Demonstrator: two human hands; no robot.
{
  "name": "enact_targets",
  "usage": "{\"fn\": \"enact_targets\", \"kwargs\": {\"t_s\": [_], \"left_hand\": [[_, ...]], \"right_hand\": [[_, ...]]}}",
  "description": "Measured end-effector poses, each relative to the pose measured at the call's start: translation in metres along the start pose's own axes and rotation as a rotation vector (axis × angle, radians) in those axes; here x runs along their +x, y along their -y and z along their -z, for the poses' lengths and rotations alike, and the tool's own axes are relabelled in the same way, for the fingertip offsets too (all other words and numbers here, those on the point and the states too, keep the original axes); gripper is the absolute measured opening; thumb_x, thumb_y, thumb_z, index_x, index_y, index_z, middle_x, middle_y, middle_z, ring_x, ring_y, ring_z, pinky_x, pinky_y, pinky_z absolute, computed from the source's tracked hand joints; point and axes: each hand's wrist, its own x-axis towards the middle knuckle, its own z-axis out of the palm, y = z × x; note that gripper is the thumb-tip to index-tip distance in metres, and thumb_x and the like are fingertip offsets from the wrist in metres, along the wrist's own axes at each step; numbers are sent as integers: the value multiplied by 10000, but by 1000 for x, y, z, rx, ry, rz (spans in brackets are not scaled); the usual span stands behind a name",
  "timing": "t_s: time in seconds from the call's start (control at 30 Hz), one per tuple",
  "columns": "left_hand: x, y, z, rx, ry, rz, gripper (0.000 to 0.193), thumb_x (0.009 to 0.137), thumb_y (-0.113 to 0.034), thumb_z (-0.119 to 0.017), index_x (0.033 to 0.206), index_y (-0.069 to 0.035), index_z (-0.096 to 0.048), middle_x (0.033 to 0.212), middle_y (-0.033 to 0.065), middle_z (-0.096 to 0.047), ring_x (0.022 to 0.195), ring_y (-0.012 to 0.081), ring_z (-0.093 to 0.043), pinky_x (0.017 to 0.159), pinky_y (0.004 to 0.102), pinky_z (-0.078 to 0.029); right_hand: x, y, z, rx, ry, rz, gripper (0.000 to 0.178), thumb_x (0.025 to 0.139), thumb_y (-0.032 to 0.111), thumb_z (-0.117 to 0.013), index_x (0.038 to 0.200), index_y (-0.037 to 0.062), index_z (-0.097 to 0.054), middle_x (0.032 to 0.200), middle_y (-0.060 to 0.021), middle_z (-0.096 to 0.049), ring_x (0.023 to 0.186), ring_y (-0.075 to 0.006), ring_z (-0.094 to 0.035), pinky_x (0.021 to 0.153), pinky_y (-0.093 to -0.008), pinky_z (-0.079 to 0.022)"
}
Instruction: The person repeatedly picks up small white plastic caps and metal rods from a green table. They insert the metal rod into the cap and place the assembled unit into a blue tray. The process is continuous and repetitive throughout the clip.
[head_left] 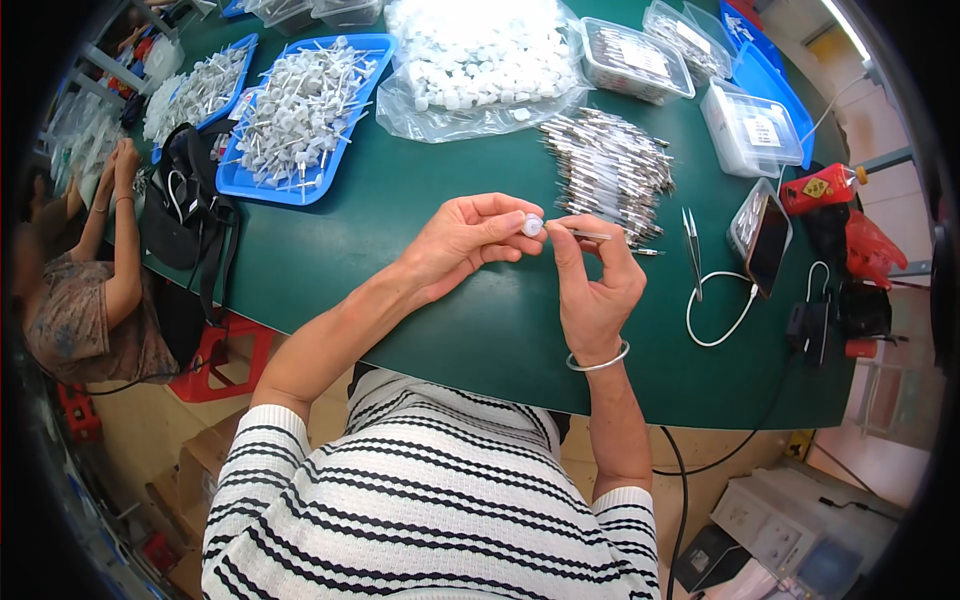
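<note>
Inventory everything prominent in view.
Round plastic cap: one, white, left hand
Slim metal rod: one, silver, right hand
Slender metal parts: many, silver, beyond right hand
Plastic bag of white pieces: one, clear, far centre
Shallow plastic trays: several, blue, far sides
Rectangular plastic tubs: several, clear, far, right
Pointed metal tweezers: one, silver, right
Flat phone: one, black, right
Looped cable: one, white, right
Plastic bottle: one, red-labelled, right
Fabric bag: one, black, left
Co-worker: one plainly, patterned top, left
Tabletop: one, green, centre
Own hands: two, bare, centre
</note>
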Motion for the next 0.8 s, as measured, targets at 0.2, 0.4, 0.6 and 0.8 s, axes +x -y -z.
{"fn": "enact_targets", "kwargs": {"t_s": [0.2, 0.4, 0.6, 0.8], "left_hand": [[0, 0, -1, -8, -6, 13, 255, 931, -138, -573, 1120, 31, -594, 964, 93, -658, 858, 143, -665, 717, 203, -559], [0, 0, 0, -10, 3, 13, 258, 932, -147, -573, 1120, 29, -595, 967, 93, -659, 859, 145, -666, 716, 204, -559], [0, 0, -1, 42, 0, -15, 259, 932, -153, -573, 1119, 25, -598, 973, 94, -660, 859, 146, -669, 719, 207, -563], [-1, 1, 1, 69, 3, -20, 274, 934, -165, -572, 1125, 29, -596, 977, 94, -659, 856, 144, -667, 718, 210, -566]], "right_hand": [[1, 1, -1, -10, -1, 24, 126, 781, 4, -711, 872, 18, -626, 796, -68, -642, 635, -162, -599, 569, -265, -486], [1, 1, 1, -20, 7, 34, 132, 780, 6, -713, 876, 19, -624, 795, -67, -645, 629, -162, -599, 567, -266, -487], [1, 1, 0, -23, 13, 43, 136, 776, 7, -715, 877, 21, -625, 795, -68, -648, 626, -164, -602, 563, -268, -487], [1, 0, 1, -25, 24, 49, 137, 778, 6, -713, 881, 19, -623, 797, -70, -649, 625, -165, -604, 561, -267, -487]]}}
